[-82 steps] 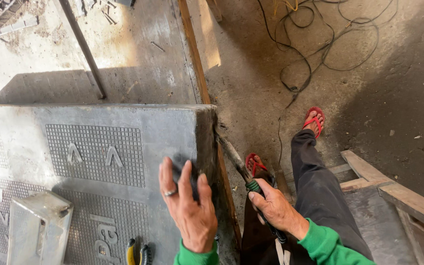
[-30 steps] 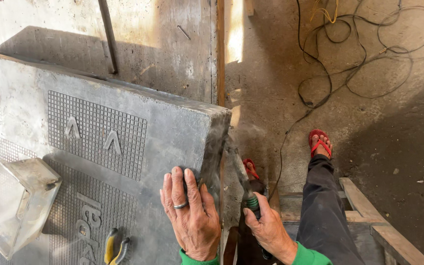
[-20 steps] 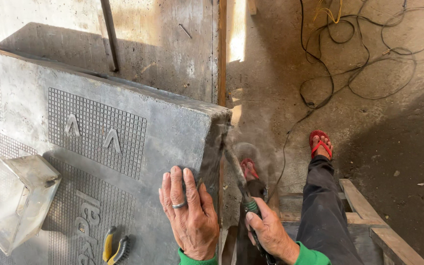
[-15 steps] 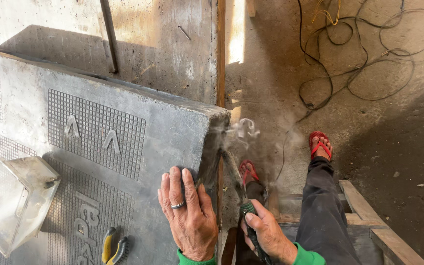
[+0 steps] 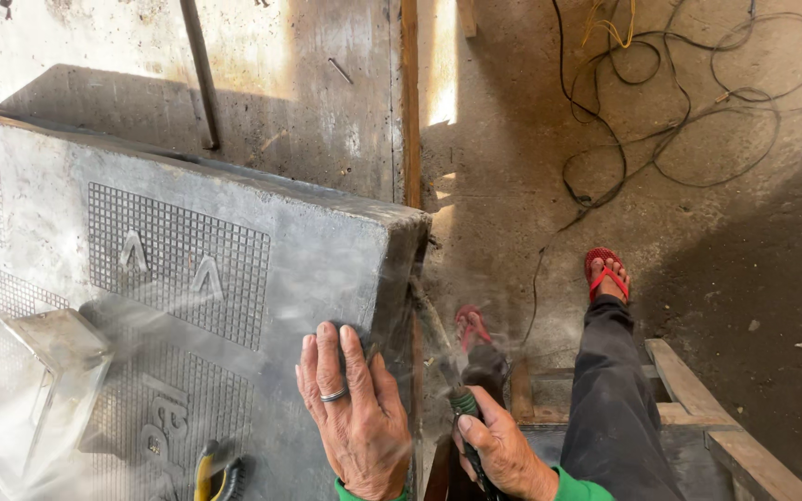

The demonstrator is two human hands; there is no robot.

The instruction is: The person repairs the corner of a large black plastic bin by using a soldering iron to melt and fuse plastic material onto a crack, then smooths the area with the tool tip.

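Note:
A large grey slab (image 5: 234, 278) with gridded panels and raised marks lies at the left. My left hand (image 5: 356, 417), with a ring on one finger, presses flat on its top near the right edge. My right hand (image 5: 503, 455) grips the green-collared handle of a long dusty tool (image 5: 438, 348) whose tip runs up along the slab's right side face. A haze of dust drifts over the slab's lower left.
A clear angular plastic cover (image 5: 34, 399) and yellow-handled pliers (image 5: 211, 473) rest on the slab. Black cables (image 5: 661, 121) tangle on the concrete floor. My feet wear red sandals (image 5: 605, 269). A wooden frame (image 5: 698, 408) lies at the lower right; a metal rod (image 5: 199, 74) leans above.
The puff of dust at the slab's corner has cleared, and haze now spreads over the slab's lower left. My right hand and the tool shifted slightly; my left hand stayed put.

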